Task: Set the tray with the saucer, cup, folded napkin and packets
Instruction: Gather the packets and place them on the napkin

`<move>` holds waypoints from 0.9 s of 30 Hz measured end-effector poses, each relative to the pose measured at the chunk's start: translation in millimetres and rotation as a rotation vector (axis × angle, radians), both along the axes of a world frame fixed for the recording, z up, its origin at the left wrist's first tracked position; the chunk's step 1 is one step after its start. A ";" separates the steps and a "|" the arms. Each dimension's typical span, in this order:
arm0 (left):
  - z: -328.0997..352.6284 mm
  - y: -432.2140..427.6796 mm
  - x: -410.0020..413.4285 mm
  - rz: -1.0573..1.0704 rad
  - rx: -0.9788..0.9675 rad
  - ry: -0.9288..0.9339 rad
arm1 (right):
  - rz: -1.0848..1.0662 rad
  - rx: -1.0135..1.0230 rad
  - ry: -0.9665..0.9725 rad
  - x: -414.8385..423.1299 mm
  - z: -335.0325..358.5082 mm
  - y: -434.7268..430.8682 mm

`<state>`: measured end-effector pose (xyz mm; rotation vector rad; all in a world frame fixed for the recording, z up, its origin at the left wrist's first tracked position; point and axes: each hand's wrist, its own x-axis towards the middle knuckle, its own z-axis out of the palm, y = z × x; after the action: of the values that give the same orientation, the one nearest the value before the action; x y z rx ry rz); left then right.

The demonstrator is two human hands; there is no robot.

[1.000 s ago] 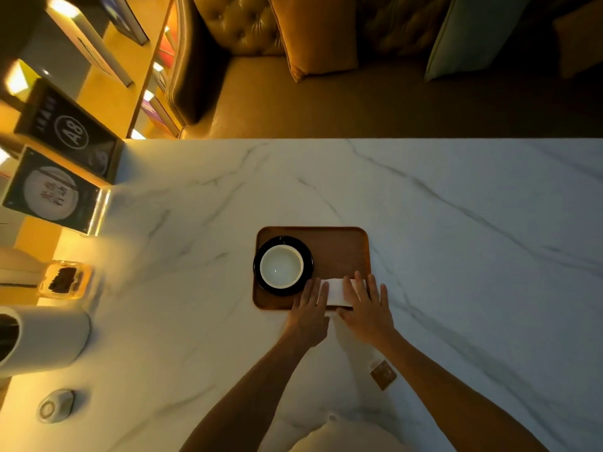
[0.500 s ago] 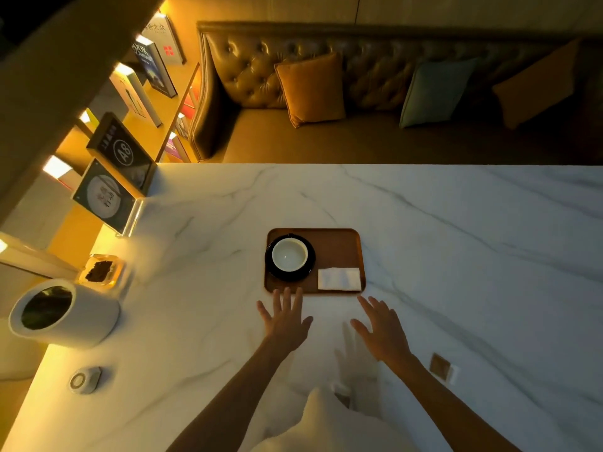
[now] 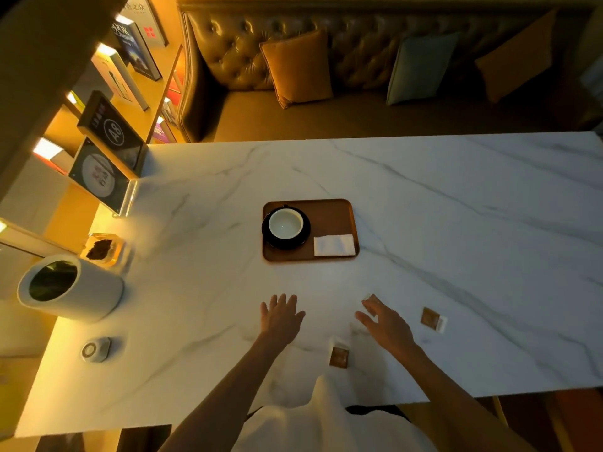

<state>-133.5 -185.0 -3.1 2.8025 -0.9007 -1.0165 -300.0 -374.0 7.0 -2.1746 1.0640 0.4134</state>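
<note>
Where napkin (image 3: 334, 245) meets tray (image 3: 329, 216) rim, seemingly touching

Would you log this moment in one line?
tray: saucer, cup, napkin | packets: on table | left hand: empty | right hand: at packet

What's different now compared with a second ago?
Both hands let go of the folded napkin and pulled back off the tray toward the person. The left hand is open above the table; the right hand reaches over a packet there. The folded napkin, cup and saucer stayed put on the tray.
</note>
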 end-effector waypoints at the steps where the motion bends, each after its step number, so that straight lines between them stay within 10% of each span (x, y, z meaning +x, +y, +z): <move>1: -0.1 0.1 -2.5 0.018 -0.021 0.020 | -0.037 0.004 0.008 -1.5 1.7 1.7; 27: -68.8 -23.1 -116.5 0.726 -0.262 0.615 | -0.528 0.508 0.120 -34.4 -74.3 64.9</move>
<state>-249.9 -208.1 -71.9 2.0853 0.0571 -1.3428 -334.4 -309.0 -67.2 -1.3787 1.3698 0.5025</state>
